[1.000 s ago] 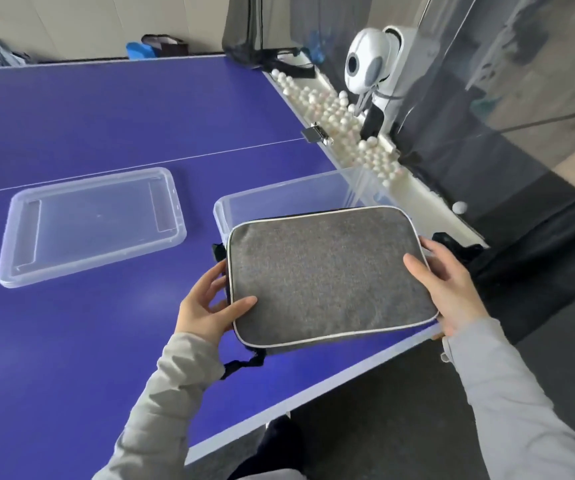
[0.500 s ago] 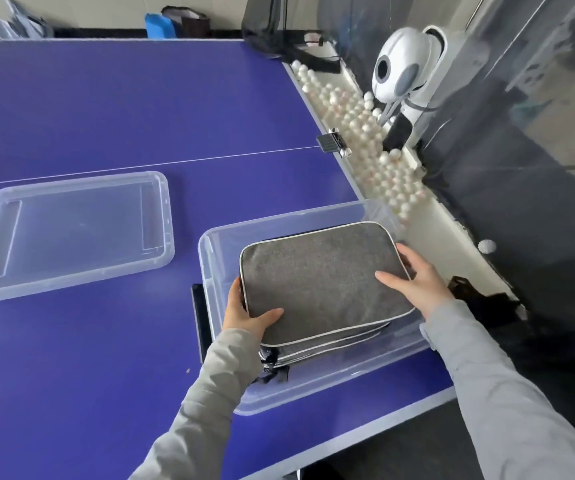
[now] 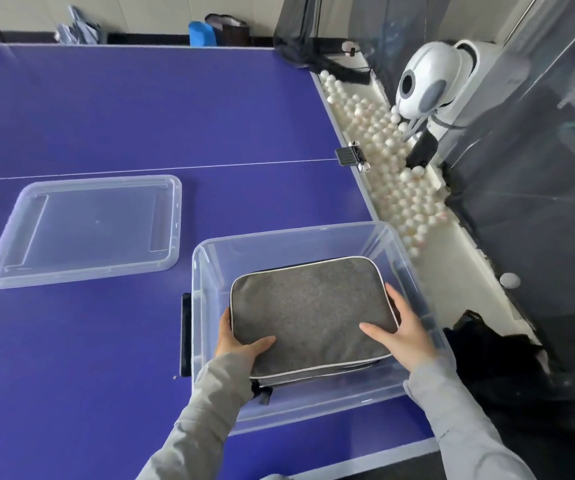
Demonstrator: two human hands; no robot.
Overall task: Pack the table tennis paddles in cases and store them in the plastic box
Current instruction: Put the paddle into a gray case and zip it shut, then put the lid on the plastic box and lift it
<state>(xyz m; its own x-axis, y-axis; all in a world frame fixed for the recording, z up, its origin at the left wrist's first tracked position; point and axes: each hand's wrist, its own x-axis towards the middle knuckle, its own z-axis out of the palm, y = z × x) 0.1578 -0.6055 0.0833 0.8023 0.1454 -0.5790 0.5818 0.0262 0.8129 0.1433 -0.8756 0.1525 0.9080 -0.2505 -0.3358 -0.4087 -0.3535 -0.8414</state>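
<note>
Case (image 3: 310, 313), grey, had dropped from above the rim to lie low inside the plastic box (image 3: 414, 268) at the table's near right corner. Left hand (image 3: 236, 344) and right hand (image 3: 405, 329) clamped its near corners, fingers spread; release looked imminent, lid (image 3: 85, 230) not yet on.

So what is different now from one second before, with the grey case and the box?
The grey case went down from above the table edge into the clear plastic box; it now lies low inside, on another case. The left hand and the right hand went down with it and still hold its near corners. The lid has stayed on the blue table, left of the box.
</note>
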